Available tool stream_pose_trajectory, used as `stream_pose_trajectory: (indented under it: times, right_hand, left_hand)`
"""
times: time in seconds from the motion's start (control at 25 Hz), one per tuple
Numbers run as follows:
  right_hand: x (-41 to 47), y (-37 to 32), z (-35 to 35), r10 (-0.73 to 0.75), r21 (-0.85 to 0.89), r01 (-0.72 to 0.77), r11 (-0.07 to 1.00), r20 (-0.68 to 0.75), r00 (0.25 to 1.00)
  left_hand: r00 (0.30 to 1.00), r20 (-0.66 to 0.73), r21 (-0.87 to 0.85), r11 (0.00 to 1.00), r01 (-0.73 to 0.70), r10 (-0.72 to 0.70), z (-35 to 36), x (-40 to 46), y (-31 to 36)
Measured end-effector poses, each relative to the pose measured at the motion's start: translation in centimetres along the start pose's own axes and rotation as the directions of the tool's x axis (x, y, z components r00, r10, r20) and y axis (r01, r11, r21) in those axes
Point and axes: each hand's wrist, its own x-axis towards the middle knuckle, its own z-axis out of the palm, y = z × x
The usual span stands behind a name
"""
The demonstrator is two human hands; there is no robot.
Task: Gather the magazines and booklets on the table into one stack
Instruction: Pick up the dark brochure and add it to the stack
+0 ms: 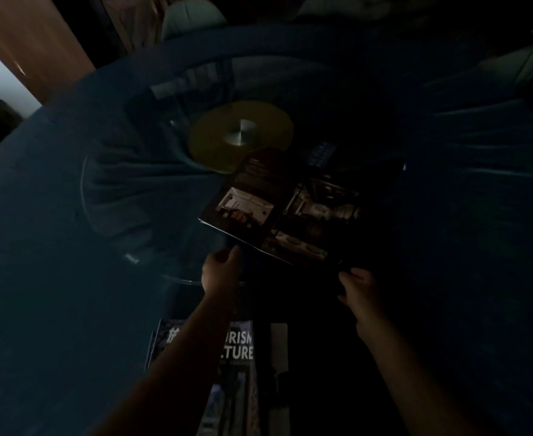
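Near magazine [227, 366] cover reads "URISM" over "TURE", rest hidden by arm.

A dim dining room: round table under a dark blue cloth [54, 247], glass turntable with yellow hub [241, 135], pale upholstered chairs [192, 17] around it.

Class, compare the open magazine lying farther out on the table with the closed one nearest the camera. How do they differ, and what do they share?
The far magazine lies open, showing two pages; the near magazine is closed, showing its cover.
The far one shows small interior photos; the near one carries large white letters.
The far one is in full view, with both hands at its near edge; the near one is partly hidden under the left forearm.
Both are printed and rest on the dark table.
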Motion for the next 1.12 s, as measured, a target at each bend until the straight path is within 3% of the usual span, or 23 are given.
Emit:
stream_pose_trajectory:
  times: [0.08, 0.32, 0.48, 0.64, 0.84, 1.0, 1.12]
  right_hand:
    - [0.9, 0.3, 0.3, 0.000, 0.028, 0.000, 1.000, 0.019, 1.000]
    - [1.4, -0.8, 0.6, 0.037, -0.001, -0.037, 0.999, 0.129, 0.991]
    - [0.3, -1.7, 0.0, -0.020, 0.051, 0.010, 0.999, 0.188, 0.982]
    - [-1.8, -2.5, -0.7, -0.056, 0.097, 0.027, 0.995, 0.318, 0.946]
    - [-5.2, -3.4, -0.5, -0.064, 0.173, -0.002, 0.985, 0.377, 0.924]
    - [-7.7, -3.3, 0.8, -0.118, 0.305, -0.010, 0.952, 0.399, 0.909]
    - [-9.4, -2.7, 1.5, -0.091, 0.425, -0.117, 0.898, 0.439, 0.894]
  left_hand:
    - [0.998, 0.024, -0.181, 0.981, 0.067, -0.064, 0.8, 0.7, 0.1]
    - [0.965, 0.038, -0.393, 0.884, 0.254, -0.260, 2.8, 1.9, 2.0]
    - [0.979, 0.136, -0.387, 0.901, 0.194, -0.152, 2.9, 2.1, 2.6]
    - [0.987, 0.113, -0.334, 0.940, -0.069, 0.112, 2.9, 0.8, 3.1]
    - [0.935, 0.150, -0.163, 0.941, -0.296, 0.320, 0.5, -1.5, 2.3]
    - [0.773, 0.138, 0.031, 0.777, -0.628, 0.619, -3.1, -5.5, 1.8]
    - [0.668, 0.114, 0.123, 0.657, -0.744, 0.735, -7.1, -8.7, 0.2]
